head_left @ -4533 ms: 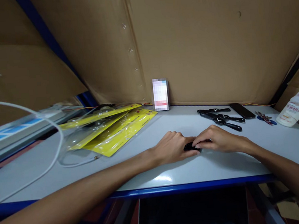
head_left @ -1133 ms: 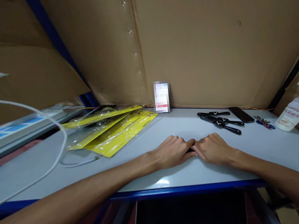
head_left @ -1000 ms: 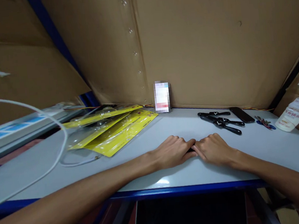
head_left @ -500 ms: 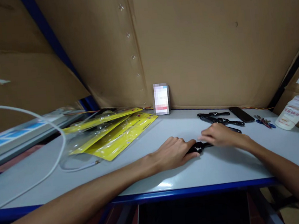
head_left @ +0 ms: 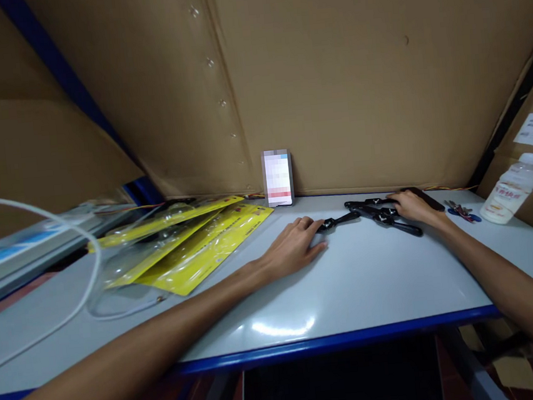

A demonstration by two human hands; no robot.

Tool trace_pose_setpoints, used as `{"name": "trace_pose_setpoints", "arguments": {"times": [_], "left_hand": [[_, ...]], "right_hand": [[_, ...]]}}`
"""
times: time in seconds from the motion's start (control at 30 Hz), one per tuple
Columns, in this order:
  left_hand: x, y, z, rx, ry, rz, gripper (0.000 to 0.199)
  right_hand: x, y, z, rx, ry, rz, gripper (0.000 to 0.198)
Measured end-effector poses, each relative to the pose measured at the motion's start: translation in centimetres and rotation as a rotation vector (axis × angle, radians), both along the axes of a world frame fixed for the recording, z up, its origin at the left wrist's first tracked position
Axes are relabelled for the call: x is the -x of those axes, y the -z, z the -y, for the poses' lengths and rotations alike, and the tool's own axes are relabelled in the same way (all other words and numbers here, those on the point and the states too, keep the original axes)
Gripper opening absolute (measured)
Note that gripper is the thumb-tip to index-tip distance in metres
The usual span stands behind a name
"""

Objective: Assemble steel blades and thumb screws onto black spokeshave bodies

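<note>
Black spokeshaves with two handles lie near the back right of the table. My left hand (head_left: pixel 293 245) is over the left handle of one spokeshave (head_left: pixel 329 223); the fingers cover that handle and the thumb lies apart from it. Its other handle points right, towards a small overlapping pile of spokeshaves (head_left: pixel 385 215). At the right side of the pile, my right hand (head_left: pixel 412 206) has its fingers closed at the handle end of another spokeshave (head_left: pixel 373 201). The fingers partly hide that end.
Yellow blister packs (head_left: pixel 210 249) lie fanned out on the left, near a white cable (head_left: pixel 96 260). A lit phone (head_left: pixel 277 179) leans against the cardboard wall. Beyond my right hand are a dark flat object (head_left: pixel 429 200), keys (head_left: pixel 460 209) and a bottle (head_left: pixel 513 192).
Both hands have moved towards the back of the table. The left hand's spokeshave went with it, and my right hand has shifted from that spokeshave to one in the pile.
</note>
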State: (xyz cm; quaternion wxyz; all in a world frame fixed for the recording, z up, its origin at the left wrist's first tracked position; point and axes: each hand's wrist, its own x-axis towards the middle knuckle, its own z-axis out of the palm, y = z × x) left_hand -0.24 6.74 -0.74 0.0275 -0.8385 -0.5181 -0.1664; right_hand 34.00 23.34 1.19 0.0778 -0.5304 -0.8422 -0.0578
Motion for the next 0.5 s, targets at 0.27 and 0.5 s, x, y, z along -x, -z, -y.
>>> {"name": "trace_pose_setpoints", "arguments": {"times": [0.27, 0.5], "left_hand": [[0.1, 1.2, -0.2, 0.017, 0.087, 0.061, 0.054], [-0.2, 0.8, 0.2, 0.02, 0.111, 0.065, 0.054]], "right_hand": [[0.0, 0.6, -2.6, 0.086, 0.002, -0.067, 0.022], [0.3, 0.4, -1.9, 0.076, 0.033, -0.057, 0.018]]}}
